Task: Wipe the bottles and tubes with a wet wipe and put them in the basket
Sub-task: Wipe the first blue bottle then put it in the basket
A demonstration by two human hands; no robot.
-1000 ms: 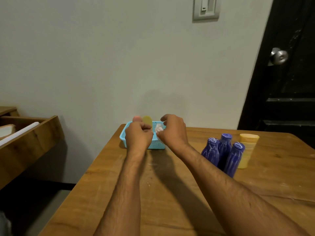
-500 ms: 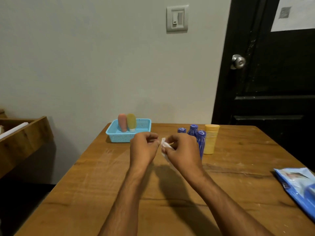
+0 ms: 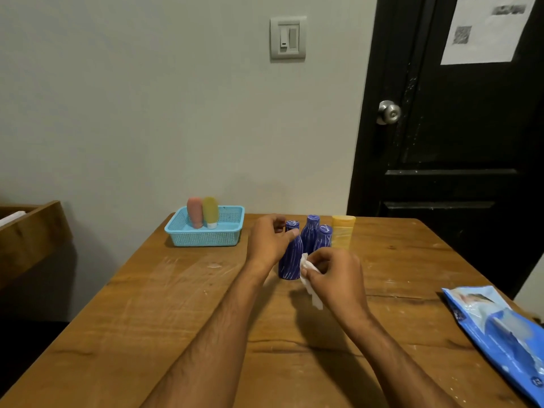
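Observation:
Three dark blue bottles with white stripes stand together mid-table; the nearest one (image 3: pixel 291 260) has my left hand (image 3: pixel 269 241) curled round its neck and upper body. Behind it stand the second blue bottle (image 3: pixel 310 234) and the third (image 3: pixel 323 238). My right hand (image 3: pixel 334 275) pinches a crumpled white wet wipe (image 3: pixel 309 278) right beside the nearest bottle's lower body. A yellow tube (image 3: pixel 343 234) stands just right of the bottles. The light blue basket (image 3: pixel 206 238) at the back left holds a pink tube (image 3: pixel 195 212) and a yellow-green tube (image 3: pixel 210 212), both upright.
A blue wet-wipe pack (image 3: pixel 500 331) lies at the table's right edge. A wooden shelf (image 3: pixel 32 231) stands off to the left. Behind the wooden table (image 3: pixel 176 319) are the wall and a black door (image 3: pixel 447 142).
My hands moved away from the basket towards the bottles. My left hand let go of the wipe and took hold of the nearest blue bottle. The view shifted right.

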